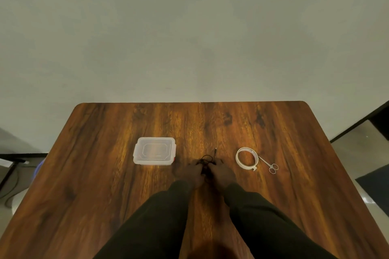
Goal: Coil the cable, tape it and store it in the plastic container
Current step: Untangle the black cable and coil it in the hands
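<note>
A thin black cable lies bunched in small loops at the middle of the wooden table, one plug end sticking up toward the far side. My left hand and my right hand sit side by side over the bundle, fingers curled on it; most of the cable is hidden under them. A clear plastic container with its lid on rests to the left. A roll of white tape lies to the right.
Small metal scissors lie just right of the tape roll, tips toward it. The table's far edge meets a pale wall. Floor, cords and dark furniture show past the left and right table edges.
</note>
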